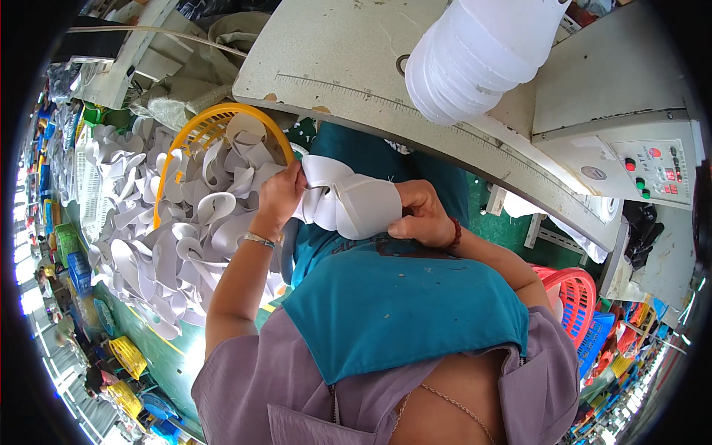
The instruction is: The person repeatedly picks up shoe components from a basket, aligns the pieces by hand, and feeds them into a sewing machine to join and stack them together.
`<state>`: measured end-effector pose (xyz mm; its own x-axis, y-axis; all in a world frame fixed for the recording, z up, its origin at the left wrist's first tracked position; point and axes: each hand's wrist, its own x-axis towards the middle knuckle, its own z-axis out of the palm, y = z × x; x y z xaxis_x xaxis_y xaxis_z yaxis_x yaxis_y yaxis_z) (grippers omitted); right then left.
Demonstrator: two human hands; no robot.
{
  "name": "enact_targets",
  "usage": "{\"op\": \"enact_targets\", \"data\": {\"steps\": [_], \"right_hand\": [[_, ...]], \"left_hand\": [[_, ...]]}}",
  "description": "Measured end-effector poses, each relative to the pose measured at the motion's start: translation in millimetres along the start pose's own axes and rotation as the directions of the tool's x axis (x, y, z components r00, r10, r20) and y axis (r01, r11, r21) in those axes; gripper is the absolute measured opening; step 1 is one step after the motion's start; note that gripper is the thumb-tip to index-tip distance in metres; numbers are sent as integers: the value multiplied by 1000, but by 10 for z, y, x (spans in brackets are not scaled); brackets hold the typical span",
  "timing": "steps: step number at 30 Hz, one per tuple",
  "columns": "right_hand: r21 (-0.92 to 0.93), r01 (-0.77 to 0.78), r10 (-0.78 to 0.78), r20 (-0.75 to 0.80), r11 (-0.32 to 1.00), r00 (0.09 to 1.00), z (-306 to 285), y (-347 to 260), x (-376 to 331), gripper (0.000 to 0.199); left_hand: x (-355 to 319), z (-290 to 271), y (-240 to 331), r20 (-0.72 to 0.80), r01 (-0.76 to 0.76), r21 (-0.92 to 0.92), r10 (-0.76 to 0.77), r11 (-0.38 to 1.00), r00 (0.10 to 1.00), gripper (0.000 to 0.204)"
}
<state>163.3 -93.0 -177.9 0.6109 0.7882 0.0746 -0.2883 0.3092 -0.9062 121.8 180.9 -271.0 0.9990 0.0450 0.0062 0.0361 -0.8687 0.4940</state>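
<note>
Over my lap, both hands hold white curved sheet pieces (367, 206), several of them nested or overlapping; their exact number is hard to tell. My left hand (280, 196) is closed on the left end of the pieces. At the right end, my right hand (424, 213) grips them, its thumb on the near edge and its other fingers partly hidden. Left of my left hand, a yellow basket (158, 191) holds loose white curled pieces (216, 206) of the same kind.
A large heap of white pieces (141, 259) lies around the basket. Ahead is a worn machine table (334, 55) with a ruled edge, bearing a stack of nested white pieces (475, 63). A control panel (656, 170) stands right. A red basket (582, 300) is beside my right elbow.
</note>
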Motion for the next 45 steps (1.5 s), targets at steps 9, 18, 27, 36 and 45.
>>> {"op": "enact_targets", "data": {"steps": [9,18,27,36,45], "right_hand": [[-14,72,-72,-18,997,997,-23,-139,-80,16],[48,203,-190,-198,978,962,-49,-885,-420,19],[119,189,-166,-178,975,970,-139,-1023,-107,41],[-110,139,-143,-31,984,989,63,-1575,85,29],[-31,327,-326,-197,945,925,-51,-2234,48,30]], "left_hand": [[30,48,-30,4,152,28,-152,988,988,16],[-75,-62,-319,178,336,92,-348,937,921,16],[201,-807,206,139,27,134,-46,991,989,21],[637,-1595,1880,76,-147,-924,545,354,835,27],[1129,-2100,2493,165,97,-986,718,135,676,28]]}}
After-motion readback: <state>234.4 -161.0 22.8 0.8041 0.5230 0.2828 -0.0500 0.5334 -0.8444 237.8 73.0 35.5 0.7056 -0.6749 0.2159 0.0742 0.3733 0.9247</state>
